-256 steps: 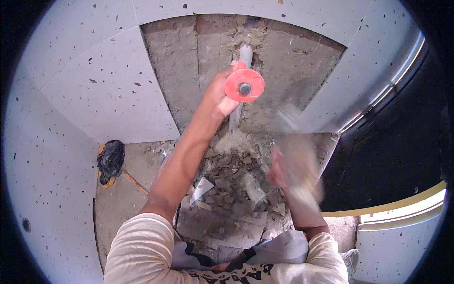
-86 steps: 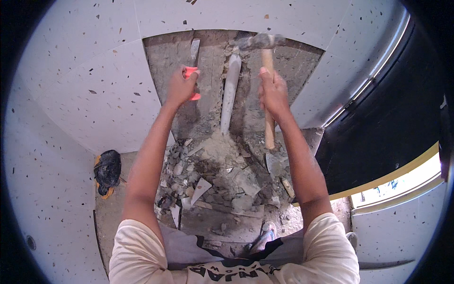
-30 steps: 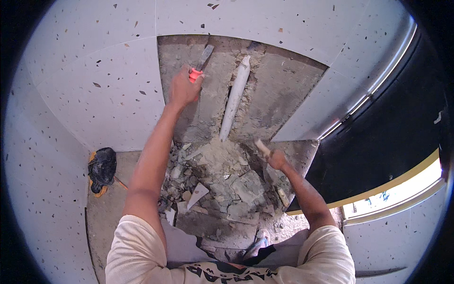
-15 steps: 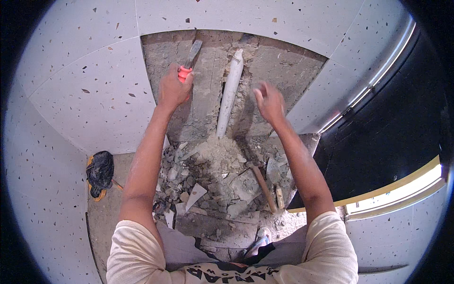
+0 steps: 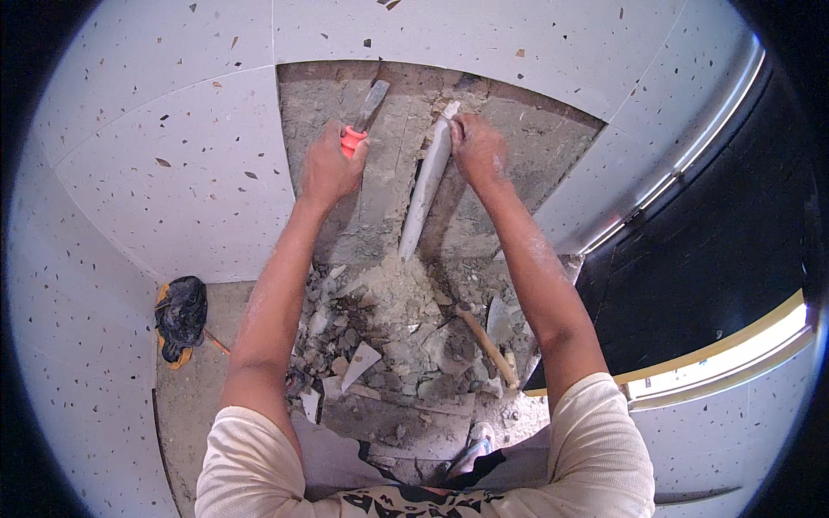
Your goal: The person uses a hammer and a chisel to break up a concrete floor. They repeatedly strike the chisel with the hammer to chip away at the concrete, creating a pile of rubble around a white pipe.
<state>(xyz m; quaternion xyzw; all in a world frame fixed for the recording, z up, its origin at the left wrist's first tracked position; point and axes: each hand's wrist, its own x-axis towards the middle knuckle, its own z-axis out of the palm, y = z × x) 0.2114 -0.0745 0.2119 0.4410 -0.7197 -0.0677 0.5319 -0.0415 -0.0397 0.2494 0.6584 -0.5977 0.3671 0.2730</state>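
Observation:
In my left hand (image 5: 330, 168) is a flat chisel with a red handle (image 5: 352, 141). Its metal blade points up and away over the bare cement patch in the wall. My right hand (image 5: 480, 154) has its fingers closed at the upper end of a pale, dusty pipe (image 5: 424, 194). The pipe stands slightly tilted in a chiselled groove (image 5: 415, 170), its lower end meeting a heap of rubble (image 5: 393, 293). The fingertips at the pipe's end are partly hidden.
Broken tile and mortar cover the floor before me. A wooden-handled tool (image 5: 490, 347) lies there, beside a grey blade-like piece (image 5: 498, 321). Speckled tiles (image 5: 173, 164) frame the patch. A black bag (image 5: 183, 311) sits at left; a dark panel (image 5: 673, 285) is at right.
My right hand has moved left and up onto the pipe's upper end and closed there. My left hand still holds the chisel; the view has shifted slightly.

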